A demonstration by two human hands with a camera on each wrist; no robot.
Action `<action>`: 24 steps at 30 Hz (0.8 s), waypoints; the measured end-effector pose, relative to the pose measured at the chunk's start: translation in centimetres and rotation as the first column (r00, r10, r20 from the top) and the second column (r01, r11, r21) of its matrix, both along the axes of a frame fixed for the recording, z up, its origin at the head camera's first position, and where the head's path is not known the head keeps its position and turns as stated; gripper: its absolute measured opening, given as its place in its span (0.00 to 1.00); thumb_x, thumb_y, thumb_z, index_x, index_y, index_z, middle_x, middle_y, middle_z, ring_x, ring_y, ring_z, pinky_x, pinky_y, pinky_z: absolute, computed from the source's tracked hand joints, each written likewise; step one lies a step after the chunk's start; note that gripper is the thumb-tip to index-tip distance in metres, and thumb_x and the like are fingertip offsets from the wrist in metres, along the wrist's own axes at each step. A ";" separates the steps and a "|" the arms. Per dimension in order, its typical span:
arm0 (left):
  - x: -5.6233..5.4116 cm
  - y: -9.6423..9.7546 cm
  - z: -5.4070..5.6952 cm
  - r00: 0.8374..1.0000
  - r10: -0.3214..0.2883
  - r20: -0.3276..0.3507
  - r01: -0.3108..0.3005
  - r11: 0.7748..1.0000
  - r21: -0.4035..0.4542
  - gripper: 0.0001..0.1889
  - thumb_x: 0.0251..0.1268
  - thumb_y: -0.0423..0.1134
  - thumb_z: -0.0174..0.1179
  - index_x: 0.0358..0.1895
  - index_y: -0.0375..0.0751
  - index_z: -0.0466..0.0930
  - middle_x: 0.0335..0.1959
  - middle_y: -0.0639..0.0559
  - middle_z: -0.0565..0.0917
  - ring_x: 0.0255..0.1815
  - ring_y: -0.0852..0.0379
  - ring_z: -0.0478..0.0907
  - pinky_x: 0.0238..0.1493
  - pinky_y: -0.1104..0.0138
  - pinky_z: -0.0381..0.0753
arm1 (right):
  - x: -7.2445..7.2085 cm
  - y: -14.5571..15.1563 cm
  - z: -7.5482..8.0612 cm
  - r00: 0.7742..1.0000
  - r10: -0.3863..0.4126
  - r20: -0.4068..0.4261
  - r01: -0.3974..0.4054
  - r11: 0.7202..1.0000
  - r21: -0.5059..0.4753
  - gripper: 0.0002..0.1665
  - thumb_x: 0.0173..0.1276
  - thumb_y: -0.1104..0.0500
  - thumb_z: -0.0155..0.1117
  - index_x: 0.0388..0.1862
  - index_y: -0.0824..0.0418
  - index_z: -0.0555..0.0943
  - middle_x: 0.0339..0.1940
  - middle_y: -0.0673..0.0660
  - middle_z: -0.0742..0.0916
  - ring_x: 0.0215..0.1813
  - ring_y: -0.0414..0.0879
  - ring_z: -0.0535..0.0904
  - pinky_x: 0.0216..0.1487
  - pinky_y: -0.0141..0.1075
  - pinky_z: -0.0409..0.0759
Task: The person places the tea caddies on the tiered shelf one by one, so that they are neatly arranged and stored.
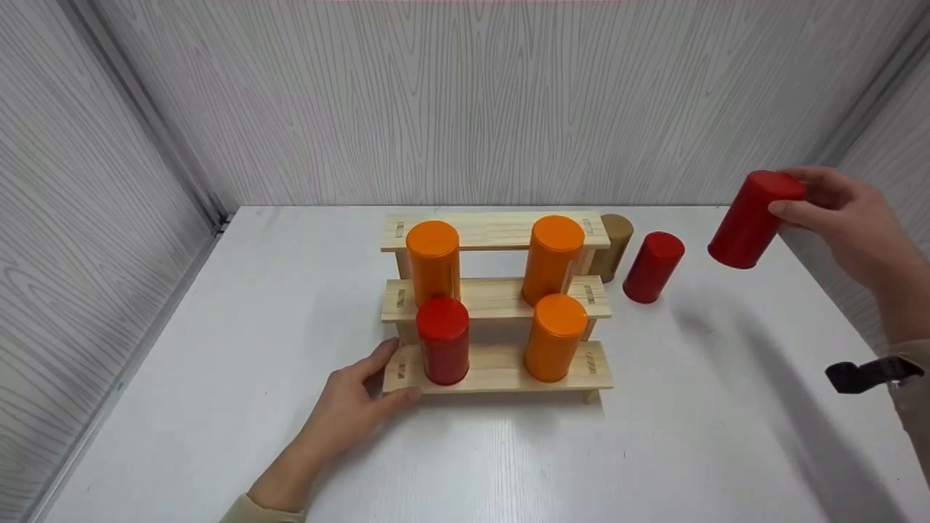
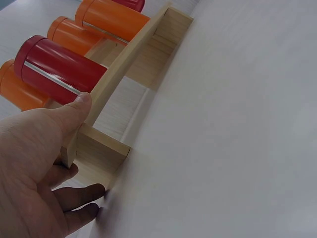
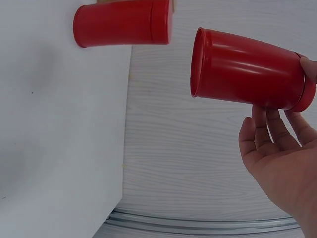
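My right hand (image 1: 854,218) holds a red canister (image 1: 748,225) in the air at the right, thumb and fingers about its upper end. In the right wrist view, the canister's rimmed lower end (image 3: 198,63) points away from the hand. My left hand (image 1: 352,407) grips the left end of the lowest step of a wooden three-step rack (image 1: 494,378), thumb at the front edge. On that step stand a red canister (image 1: 443,345) at left and an orange canister (image 1: 554,341) at right. Two more orange canisters, left (image 1: 434,261) and right (image 1: 552,258), stand on the middle step.
Right of the rack, another red canister (image 1: 654,269) stands on the white table (image 1: 254,349). A gold-brown canister (image 1: 614,247) is partly hidden behind the rack's right end. Grey wood-grain panels (image 1: 472,102) enclose the back and sides.
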State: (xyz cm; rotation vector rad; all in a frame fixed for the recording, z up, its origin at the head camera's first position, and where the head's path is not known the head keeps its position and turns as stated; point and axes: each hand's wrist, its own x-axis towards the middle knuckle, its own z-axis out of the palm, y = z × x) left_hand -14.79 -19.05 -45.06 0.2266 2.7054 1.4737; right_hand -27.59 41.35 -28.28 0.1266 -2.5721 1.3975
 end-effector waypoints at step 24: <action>-0.2 -0.1 0.0 1.000 0.013 0.022 -0.012 1.000 -0.018 0.52 0.58 0.62 0.77 0.83 0.48 0.65 0.80 0.55 0.70 0.79 0.49 0.69 0.76 0.54 0.70 | -0.2 -13.1 6.2 0.943 0.281 -0.178 -0.292 0.956 -0.040 0.27 0.76 0.61 0.67 0.73 0.59 0.78 0.59 0.58 0.86 0.57 0.53 0.81 0.56 0.28 0.82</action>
